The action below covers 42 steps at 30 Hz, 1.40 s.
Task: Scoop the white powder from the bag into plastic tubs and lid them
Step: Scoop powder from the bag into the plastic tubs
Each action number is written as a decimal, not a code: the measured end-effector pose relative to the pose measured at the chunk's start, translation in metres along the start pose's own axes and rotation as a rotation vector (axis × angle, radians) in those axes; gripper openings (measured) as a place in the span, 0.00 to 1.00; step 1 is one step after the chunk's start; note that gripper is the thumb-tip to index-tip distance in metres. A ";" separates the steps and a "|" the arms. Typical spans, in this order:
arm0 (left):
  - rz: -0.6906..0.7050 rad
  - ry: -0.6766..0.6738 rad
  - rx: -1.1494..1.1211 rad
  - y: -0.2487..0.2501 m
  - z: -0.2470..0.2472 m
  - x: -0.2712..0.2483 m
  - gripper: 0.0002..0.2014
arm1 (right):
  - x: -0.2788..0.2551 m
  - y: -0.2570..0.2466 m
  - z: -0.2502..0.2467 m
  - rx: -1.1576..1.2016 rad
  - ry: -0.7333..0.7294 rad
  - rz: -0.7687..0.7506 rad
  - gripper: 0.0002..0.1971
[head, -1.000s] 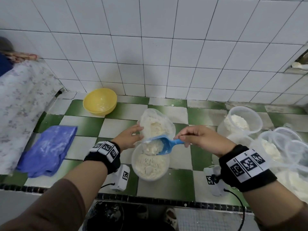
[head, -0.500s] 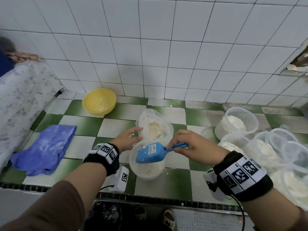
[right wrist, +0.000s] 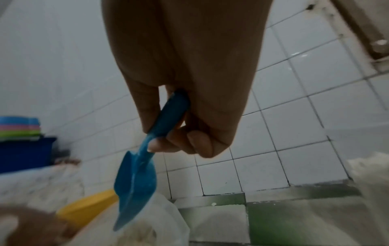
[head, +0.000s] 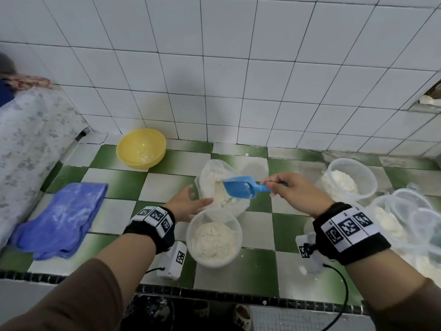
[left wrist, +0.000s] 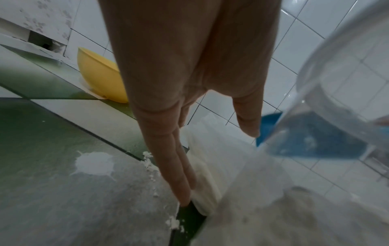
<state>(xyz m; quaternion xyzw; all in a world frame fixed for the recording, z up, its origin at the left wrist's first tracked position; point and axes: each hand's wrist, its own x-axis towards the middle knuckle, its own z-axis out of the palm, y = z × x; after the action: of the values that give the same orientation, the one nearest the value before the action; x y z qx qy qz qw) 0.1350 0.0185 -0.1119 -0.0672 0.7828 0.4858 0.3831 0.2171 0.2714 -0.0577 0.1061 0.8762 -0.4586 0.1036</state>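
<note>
Half a second ago your blue plastic scoop (head: 241, 187) was tipped bottom-up over the round clear plastic tub (head: 214, 237) near the front edge of the tabletop (head: 119, 182); now you have swung it back, hollow up and nearly empty, over the mouth of the clear plastic bag of white powder (head: 220, 187) just behind the tub. Your right hand (head: 294, 194) grips the scoop's handle, fingers (right wrist: 197, 143) curled round it and thumb on top. Your left hand (head: 185, 205) has eased off: its fingers (left wrist: 181, 174) lie straight and together, their tips touching the bag's left side low down, holding nothing. The tub stands heaped with powder, unlidded. A yellow plastic bowl (head: 141, 148) sits toward the back left.
</note>
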 end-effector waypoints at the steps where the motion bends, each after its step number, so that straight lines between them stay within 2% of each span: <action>1: -0.010 -0.010 -0.018 0.003 0.001 0.000 0.37 | 0.006 0.000 0.003 -0.094 0.007 -0.013 0.09; 7: -0.083 -0.028 -0.023 0.012 -0.003 0.012 0.40 | 0.043 -0.005 0.029 -0.505 0.008 -0.178 0.11; 10: -0.134 -0.048 0.023 0.012 -0.004 0.020 0.41 | 0.056 -0.010 0.041 -0.653 -0.056 -0.269 0.12; 14: -0.182 -0.062 0.063 0.016 -0.002 0.025 0.42 | 0.071 -0.014 0.050 -0.851 -0.125 -0.422 0.09; 18: -0.218 -0.029 0.056 0.018 -0.003 0.035 0.42 | 0.087 -0.029 0.039 -0.886 -0.207 -0.288 0.12; 22: -0.244 -0.008 0.058 0.022 -0.007 0.048 0.47 | 0.094 -0.032 0.019 -0.711 -0.278 -0.093 0.13; 27: -0.226 0.049 -0.049 0.035 -0.014 0.059 0.41 | 0.089 -0.025 0.006 -0.617 -0.336 -0.007 0.13; 32: -0.168 0.078 -0.099 0.040 -0.019 0.068 0.41 | 0.077 -0.013 0.021 -0.505 -0.379 0.089 0.12; 36: -0.079 0.115 -0.071 0.037 -0.027 0.070 0.44 | 0.070 -0.012 0.023 -0.447 -0.285 0.091 0.14; 39: -0.088 0.103 -0.086 0.035 -0.031 0.062 0.45 | 0.067 -0.018 0.021 -0.493 -0.198 0.035 0.15; 42: -0.118 0.059 -0.062 0.032 -0.032 0.054 0.44 | 0.064 -0.032 0.023 -0.702 -0.203 -0.038 0.16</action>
<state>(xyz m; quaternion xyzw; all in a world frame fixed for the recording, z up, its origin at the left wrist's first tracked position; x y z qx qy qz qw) 0.0655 0.0234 -0.1176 -0.1393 0.7731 0.4840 0.3855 0.1487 0.2407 -0.0637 0.0018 0.9673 -0.1400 0.2116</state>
